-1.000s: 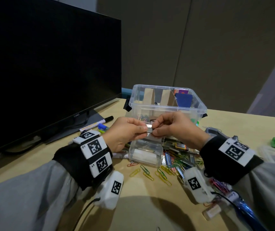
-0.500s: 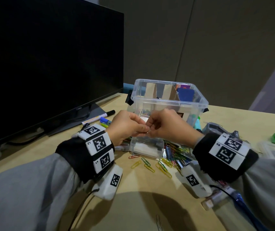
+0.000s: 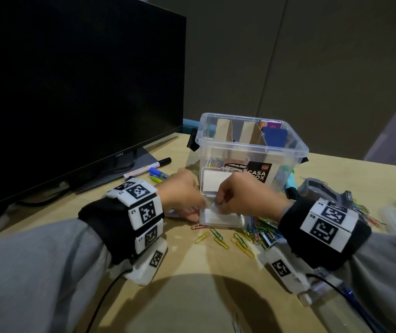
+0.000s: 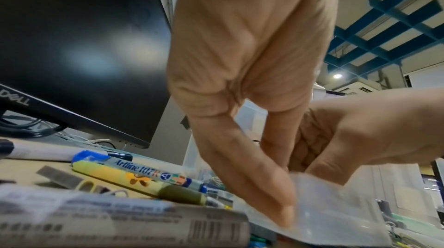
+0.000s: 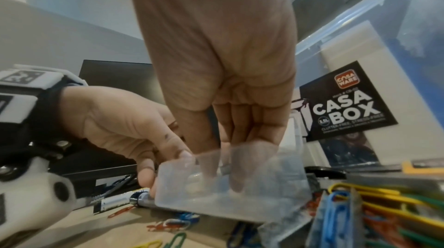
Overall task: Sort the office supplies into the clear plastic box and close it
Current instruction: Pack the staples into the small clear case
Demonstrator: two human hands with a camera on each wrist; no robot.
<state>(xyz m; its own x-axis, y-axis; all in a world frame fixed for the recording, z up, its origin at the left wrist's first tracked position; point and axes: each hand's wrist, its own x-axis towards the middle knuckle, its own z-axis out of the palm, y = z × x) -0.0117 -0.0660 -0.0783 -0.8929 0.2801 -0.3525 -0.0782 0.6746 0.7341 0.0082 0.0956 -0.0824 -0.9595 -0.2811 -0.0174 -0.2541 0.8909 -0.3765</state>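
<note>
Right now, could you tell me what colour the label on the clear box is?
Black with white lettering, on the clear box's label; right wrist view.

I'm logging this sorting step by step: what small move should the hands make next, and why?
Probably let go of the staples into the small clear case. The right hand has its fingertips inside it, while the left hand steadies its edge on the desk.

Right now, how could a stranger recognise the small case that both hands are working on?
Find the large clear plastic box with the black label, right of the monitor. In front of it, on the desk, lies a small clear case, between the left hand and right hand. Unlike the loose coloured paper clips beside it, it is colourless and flat.
</note>
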